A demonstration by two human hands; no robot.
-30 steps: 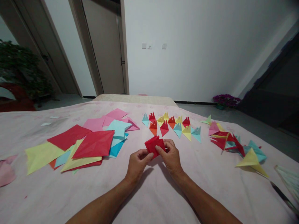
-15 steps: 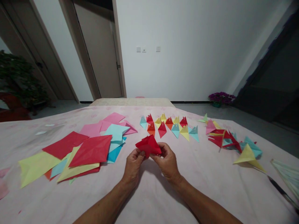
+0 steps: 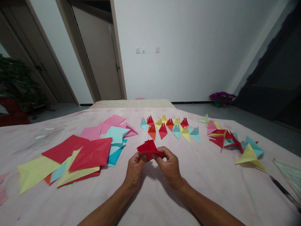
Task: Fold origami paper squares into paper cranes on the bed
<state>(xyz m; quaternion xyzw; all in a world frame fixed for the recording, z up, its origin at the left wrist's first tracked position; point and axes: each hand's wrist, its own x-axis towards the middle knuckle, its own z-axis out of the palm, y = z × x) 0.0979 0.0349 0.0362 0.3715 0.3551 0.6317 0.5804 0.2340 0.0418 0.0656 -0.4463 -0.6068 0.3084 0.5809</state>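
Both my hands hold a folded red paper just above the pink cloth-covered table. My left hand pinches its left edge and my right hand pinches its right edge, fingers closed on it. The paper is collapsed into a flattish pointed shape tilted toward me. Left of my hands lies a loose pile of flat coloured paper squares. Beyond my hands stand two rows of small folded paper pieces in red, yellow, blue and orange.
A heap of larger folded paper pieces lies at the right, with a yellow one nearest me. Pale green paper and a dark thin object sit at the right edge. Doors, a plant and a flower pot stand beyond the table.
The red paper has gone from a flat square held upright to a collapsed, flatter pointed form. My hands have drawn slightly closer to me.
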